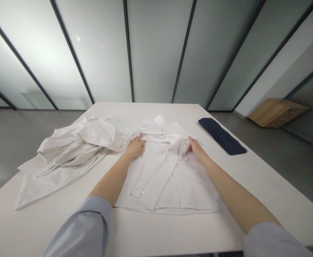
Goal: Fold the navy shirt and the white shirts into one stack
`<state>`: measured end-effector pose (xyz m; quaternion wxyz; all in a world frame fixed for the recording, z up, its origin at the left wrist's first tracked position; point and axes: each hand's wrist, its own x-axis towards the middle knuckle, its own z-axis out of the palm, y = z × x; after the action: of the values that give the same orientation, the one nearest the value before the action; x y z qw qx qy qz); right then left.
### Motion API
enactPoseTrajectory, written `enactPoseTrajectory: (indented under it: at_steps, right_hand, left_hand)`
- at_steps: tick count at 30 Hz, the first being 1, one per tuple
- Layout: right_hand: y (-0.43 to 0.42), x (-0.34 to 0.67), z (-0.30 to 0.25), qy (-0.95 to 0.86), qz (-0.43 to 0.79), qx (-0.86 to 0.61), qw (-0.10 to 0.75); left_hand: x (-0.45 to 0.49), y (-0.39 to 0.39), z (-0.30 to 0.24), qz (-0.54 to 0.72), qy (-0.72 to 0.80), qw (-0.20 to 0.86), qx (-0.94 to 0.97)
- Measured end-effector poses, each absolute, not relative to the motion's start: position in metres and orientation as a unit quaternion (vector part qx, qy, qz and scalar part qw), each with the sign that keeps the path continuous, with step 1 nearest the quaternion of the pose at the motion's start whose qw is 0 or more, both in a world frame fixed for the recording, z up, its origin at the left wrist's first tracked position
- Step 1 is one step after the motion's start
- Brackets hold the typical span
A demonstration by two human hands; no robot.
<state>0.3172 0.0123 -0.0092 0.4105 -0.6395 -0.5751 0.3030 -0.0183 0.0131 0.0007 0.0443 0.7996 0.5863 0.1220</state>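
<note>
A white shirt (169,178) lies on the table in front of me, its collar (160,119) at the far end and its hem towards me. One sleeve is folded across the upper part, and a cuff (176,157) points down over the body. My left hand (136,146) lies flat on the shirt's left edge, fingers stretched towards the folded sleeve. On the opposite edge, my right hand (193,145) is closed on the fabric beside the bent sleeve, thumb up. Its other fingers are partly hidden by the cloth.
A loose heap of white cloth (78,142) covers the table's left side, close to my left forearm. Near the right edge lies a dark navy folded cloth (222,135). The white table (169,235) stands before frosted glass panels; a wooden cabinet (278,112) is at far right.
</note>
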Motion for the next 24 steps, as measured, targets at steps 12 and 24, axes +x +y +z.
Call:
enactPoseTrajectory:
  at_steps: [12, 24]
  right_hand:
    - [-0.015, 0.31, 0.027, -0.535, 0.417, -0.568, 0.467]
    - [-0.023, 0.391, 0.011, -0.625, 0.244, -0.695, 0.259]
  left_hand:
    - [-0.021, 0.011, 0.007, 0.108, 0.644, 0.015, 0.757]
    - [-0.016, 0.018, 0.005, 0.107, 0.616, 0.007, 0.78]
